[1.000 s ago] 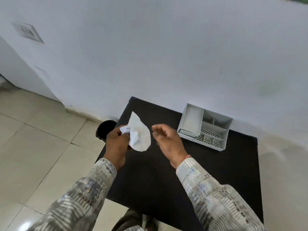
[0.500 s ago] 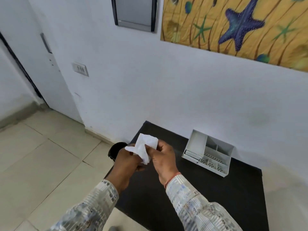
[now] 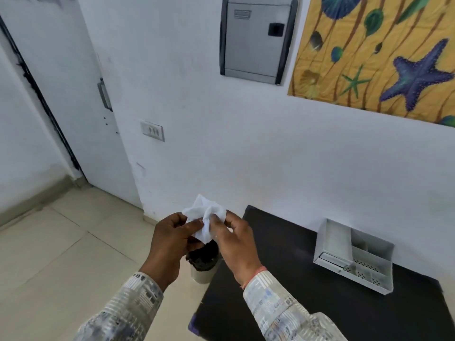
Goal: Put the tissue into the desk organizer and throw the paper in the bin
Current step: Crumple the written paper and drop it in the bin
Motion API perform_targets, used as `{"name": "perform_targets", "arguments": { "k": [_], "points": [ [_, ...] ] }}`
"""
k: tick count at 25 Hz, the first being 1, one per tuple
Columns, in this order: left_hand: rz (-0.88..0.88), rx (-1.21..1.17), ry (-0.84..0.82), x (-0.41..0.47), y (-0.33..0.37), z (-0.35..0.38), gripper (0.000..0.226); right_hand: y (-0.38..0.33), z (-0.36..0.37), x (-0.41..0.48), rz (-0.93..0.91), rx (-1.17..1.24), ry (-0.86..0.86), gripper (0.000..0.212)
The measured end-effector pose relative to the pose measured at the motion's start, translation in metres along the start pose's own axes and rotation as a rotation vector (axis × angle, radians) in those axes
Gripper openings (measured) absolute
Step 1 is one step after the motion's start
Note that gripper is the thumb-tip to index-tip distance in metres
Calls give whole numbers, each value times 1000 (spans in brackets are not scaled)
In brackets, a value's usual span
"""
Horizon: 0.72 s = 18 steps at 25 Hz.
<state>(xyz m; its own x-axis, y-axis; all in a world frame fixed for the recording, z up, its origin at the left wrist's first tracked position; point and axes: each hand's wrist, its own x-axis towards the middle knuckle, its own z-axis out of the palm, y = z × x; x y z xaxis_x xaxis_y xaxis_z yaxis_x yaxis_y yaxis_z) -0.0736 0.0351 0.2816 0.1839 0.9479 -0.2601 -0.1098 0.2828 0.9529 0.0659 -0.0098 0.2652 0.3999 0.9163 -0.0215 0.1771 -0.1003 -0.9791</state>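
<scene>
We note both hands, left hand (image 3: 172,239) and right hand (image 3: 236,242), pinching the crumpled tissue (image 3: 205,217); bin (image 3: 204,263) below; desk organizer (image 3: 354,257) far right.

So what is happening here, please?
A person holds a crumpled white tissue with both hands, the left hand and the right hand, just above the bin that stands on the floor beside the black table. The organizer sits on the table by the wall, and no tissue is visible in it.
</scene>
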Motion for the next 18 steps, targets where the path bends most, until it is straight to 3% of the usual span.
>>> {"name": "perform_targets", "arguments": {
  "k": [4,8,11,15,18],
  "points": [
    [-19,69,-8,46,24,-79,8,-16,73,10,-80,-212,-115,48],
    [-53,154,-57,84,34,-129,14,-24,126,28,-126,-411,-16,50],
    [-78,177,-103,108,35,-135,25,-20,141,38,-185,-572,31,50],
    [-206,97,-139,170,29,-123,11,-14,143,68,-248,-714,28,51],
    [-316,94,-215,217,25,-100,7,8,135,108,-274,-814,129,46]
  ]
}}
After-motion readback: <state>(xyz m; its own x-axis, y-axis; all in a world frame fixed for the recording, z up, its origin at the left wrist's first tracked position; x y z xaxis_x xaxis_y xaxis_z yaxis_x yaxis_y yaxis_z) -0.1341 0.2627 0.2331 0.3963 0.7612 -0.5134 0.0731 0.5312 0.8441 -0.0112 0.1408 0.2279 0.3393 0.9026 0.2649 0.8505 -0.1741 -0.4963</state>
